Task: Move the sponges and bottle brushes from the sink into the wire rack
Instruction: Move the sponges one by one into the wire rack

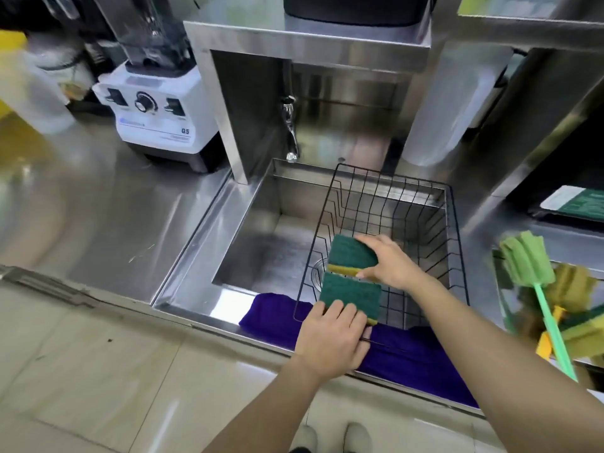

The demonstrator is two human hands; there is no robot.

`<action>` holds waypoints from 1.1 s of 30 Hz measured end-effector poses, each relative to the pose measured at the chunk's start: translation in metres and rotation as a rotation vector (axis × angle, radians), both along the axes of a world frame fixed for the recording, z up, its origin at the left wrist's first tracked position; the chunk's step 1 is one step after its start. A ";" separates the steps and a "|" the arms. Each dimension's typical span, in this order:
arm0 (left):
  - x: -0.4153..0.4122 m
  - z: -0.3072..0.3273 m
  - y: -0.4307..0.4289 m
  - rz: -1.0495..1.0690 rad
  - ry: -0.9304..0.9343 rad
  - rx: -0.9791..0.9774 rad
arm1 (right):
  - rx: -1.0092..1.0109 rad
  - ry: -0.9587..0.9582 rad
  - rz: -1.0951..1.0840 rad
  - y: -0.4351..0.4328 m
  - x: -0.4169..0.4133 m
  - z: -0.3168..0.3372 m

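1. A person's left hand (330,341) grips the near green-faced sponge (351,297) by its short edge, while the right hand (387,263) pinches the far sponge (353,255) by its side; both are held over the front of the black wire rack (408,204).
2. The rack sits across the steel sink (248,204) and, behind the sponges, looks empty; a purple cloth (421,358) drapes the sink's front lip.
3. The sponges look light and squashy, so an edge pinch should suffice, though wet foam may drip.
4. A green bottle brush (526,259) lies blurred at right with more sponges (575,322); what they rest on is unclear.
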State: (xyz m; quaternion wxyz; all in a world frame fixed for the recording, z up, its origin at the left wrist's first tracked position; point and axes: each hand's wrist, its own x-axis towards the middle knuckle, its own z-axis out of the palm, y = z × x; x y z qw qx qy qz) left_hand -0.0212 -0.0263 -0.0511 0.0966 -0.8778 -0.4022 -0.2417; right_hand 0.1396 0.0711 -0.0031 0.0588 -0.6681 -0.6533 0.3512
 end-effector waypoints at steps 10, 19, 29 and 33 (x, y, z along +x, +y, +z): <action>0.000 0.000 0.000 -0.009 0.014 -0.015 | -0.165 0.235 -0.037 0.003 0.012 -0.009; -0.001 0.002 0.001 -0.014 0.034 -0.055 | -0.070 -0.103 0.073 -0.006 0.004 -0.010; -0.003 0.005 0.001 -0.035 0.103 -0.111 | 0.014 -0.028 -0.048 -0.042 0.034 0.027; 0.034 0.014 -0.013 -0.157 0.182 -0.157 | 0.174 -0.058 -0.241 -0.073 0.076 0.045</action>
